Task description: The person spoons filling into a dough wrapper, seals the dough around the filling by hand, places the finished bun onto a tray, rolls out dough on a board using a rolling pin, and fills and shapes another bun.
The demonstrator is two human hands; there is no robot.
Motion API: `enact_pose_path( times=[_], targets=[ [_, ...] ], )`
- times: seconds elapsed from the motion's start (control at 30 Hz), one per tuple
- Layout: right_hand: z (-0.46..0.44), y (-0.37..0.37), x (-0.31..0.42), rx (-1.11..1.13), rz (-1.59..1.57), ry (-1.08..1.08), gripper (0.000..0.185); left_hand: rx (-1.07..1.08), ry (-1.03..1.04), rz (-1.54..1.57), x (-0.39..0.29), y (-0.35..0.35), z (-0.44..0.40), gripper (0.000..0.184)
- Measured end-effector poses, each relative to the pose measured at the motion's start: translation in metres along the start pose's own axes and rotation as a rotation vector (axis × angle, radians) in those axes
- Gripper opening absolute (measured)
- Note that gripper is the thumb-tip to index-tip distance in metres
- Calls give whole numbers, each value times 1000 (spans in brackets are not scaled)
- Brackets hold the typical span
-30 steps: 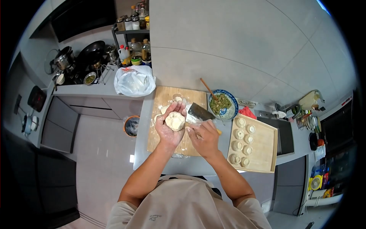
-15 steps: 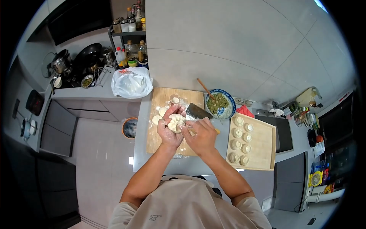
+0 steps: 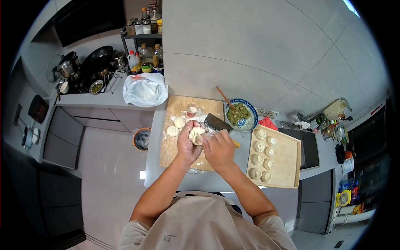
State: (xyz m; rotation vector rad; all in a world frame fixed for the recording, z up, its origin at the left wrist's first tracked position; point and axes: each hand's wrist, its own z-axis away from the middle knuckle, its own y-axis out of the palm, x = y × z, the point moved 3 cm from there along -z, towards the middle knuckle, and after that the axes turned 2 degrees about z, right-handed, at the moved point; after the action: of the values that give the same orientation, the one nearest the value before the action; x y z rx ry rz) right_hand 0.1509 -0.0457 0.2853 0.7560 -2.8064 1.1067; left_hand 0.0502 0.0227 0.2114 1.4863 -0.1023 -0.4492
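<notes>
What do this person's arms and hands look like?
The bare left hand and bare right hand wear no gloves; pale powder dusts the fingers. The forearms show no watch. Short, pale beige fabric sleeves end above the elbows; a small dark marking sits on the beige fabric garment front.

Hands: one left hand (image 3: pixel 188 147), one right hand (image 3: pixel 219 150). One bun (image 3: pixel 196 135) in hand, plus eight buns (image 3: pixel 258 159) on one tray (image 3: pixel 287 160). Dough pieces (image 3: pixel 172 131) visible: two. One small cup (image 3: pixel 191 114), one cleaver (image 3: pixel 216 122), one wooden board (image 3: pixel 204 104). One bowl (image 3: pixel 251 111), one stick (image 3: pixel 223 96). One plastic bag (image 3: pixel 145 90), one wok (image 3: pixel 98 57), one bucket (image 3: pixel 134 142), one yellow fan (image 3: pixel 343 198). Bottles (image 3: pixel 157 58): several, too cluttered to count.
</notes>
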Motion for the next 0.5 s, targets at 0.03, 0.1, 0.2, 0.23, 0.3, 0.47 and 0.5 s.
enact_pose_path(
  times=[0.03,0.1,0.2,0.23,0.3,0.47,0.5],
  targets=[
    [1,1,-1,27,26,-30,21,0,0,0,1,0,0,30],
    [1,1,-5,54,52,-61,23,43,16,-10,1,2,0,26],
    [-5,-5,-6,23,-22,-119,27,75,55,-20,-1,3,0,24],
    [-9,-13,-2,-2,-41,-82,26,74,57,-20,-2,4,0,24],
    [-12,-16,-1,-25,-60,-42,24,63,50,-51,-3,4,2,21],
    [-11,-8,-5,-88,-63,-146,20,111,62,-117,-2,9,3,16],
    [-9,-5,-6,-88,-63,-146,20,122,60,-138,-2,10,3,15]
  ],
)
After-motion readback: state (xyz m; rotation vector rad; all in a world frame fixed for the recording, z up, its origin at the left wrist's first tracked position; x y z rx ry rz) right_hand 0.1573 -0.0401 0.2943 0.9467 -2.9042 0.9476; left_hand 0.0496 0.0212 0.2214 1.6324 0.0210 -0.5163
